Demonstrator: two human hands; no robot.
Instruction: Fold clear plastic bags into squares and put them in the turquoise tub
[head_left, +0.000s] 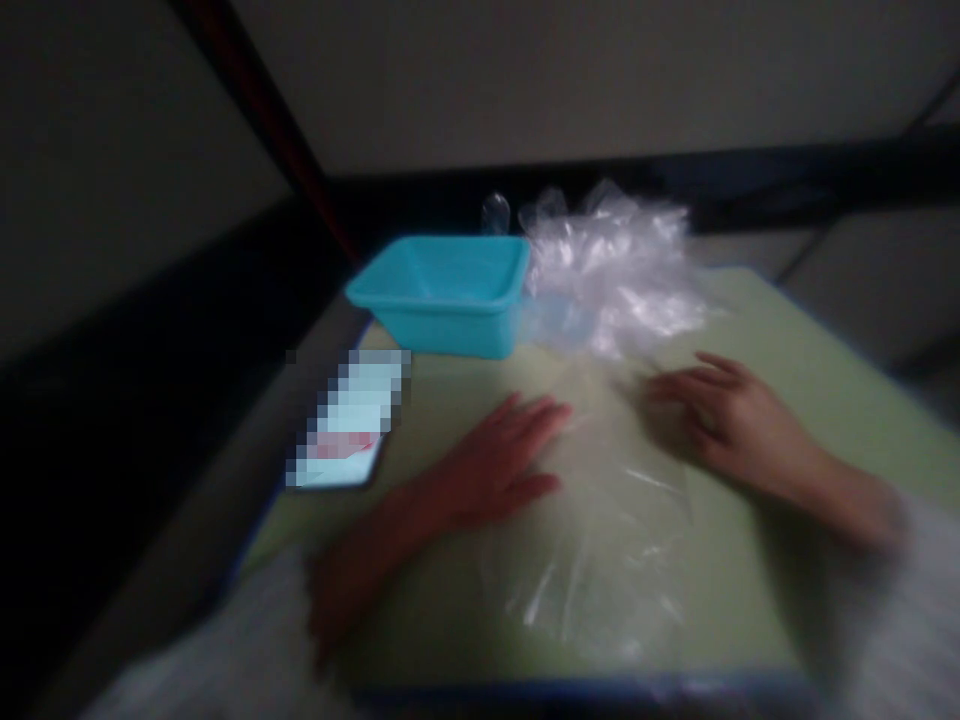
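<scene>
A clear plastic bag [592,540] lies spread on the yellow-green tabletop [757,600] in front of me. My left hand [499,460] rests flat at the bag's left side, fingers stretched out and thumb apart, holding nothing. To the right, my right hand [724,410] hovers over or beside the bag's right edge. Its fingers are bent, spread and blurred, and nothing shows in them. Whether the right fingertips touch the plastic I cannot tell.
A turquoise plastic basin [450,330] stands at the back left of the table. Beside it sits a heap of crumpled clear plastic bags [622,260]. A phone with a lit, pixelated screen [352,420] lies near the left edge. Behind the table rises a wall [600,80].
</scene>
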